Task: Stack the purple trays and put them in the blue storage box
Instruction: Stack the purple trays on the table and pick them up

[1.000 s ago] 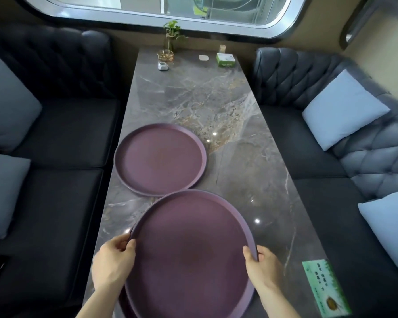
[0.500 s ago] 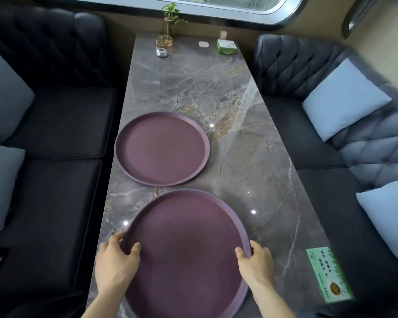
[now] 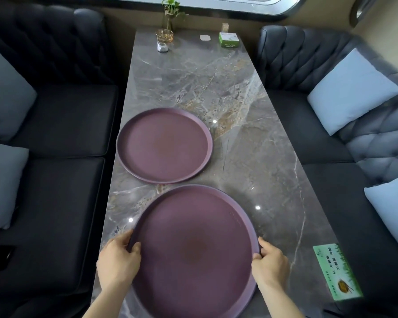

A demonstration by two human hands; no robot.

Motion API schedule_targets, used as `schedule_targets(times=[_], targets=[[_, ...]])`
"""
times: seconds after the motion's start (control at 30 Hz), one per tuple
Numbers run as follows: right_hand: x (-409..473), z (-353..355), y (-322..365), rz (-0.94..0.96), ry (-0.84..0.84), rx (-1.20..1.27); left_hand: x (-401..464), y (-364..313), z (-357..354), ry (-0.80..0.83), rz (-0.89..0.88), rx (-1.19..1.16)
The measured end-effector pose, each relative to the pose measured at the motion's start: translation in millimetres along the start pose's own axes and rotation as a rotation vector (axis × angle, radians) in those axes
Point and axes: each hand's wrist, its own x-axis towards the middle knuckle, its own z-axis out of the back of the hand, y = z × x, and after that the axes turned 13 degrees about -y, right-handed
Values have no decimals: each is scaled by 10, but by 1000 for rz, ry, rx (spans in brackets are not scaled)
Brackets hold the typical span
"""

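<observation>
Here both forearms come in from the bottom edge, one on each side of the near purple tray [image 3: 193,251]. The left hand [image 3: 118,262] clasps its left rim, thumb laid over the lip onto the inner face and the other fingers curled outside and under the edge. The right hand [image 3: 270,263] grips the right rim the same way, thumb tip on the lip, knuckles turned outward. Whether the tray rests on the table or is raised off it cannot be told from this view.

The near tray is round and shallow, open side up, so it has no long axis; it looks oval only from the wide lens. Its far edge lies just short of the far purple tray [image 3: 164,145], a narrow strip of stone showing between them. That second tray sits flat, open side up, toward the left edge of the table.

The table [image 3: 251,138] is long grey veined marble running away toward a window. At its far end stand a small plant [image 3: 170,10], a green box [image 3: 229,39] and a small white object [image 3: 162,47]. A green sticker [image 3: 336,271] lies near the right corner. Dark tufted sofas with pale cushions [image 3: 352,90] flank both sides
</observation>
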Motion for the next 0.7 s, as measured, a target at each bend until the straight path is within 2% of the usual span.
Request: schedule_targets(times=[0.17, 0.27, 0.53, 0.7], targets=[[219, 56, -52, -69, -83, 95, -48, -221, -137, 82, -1, -119], [300, 106, -66, -38, -87, 88, -91, -346, -237, 106, -28, -157], [282, 161, 78, 53, 52, -135, -29, -340, -175, 206, -70, -159], [462, 189, 465, 153, 16, -132, 337, -525, -109, 104, 41, -222]])
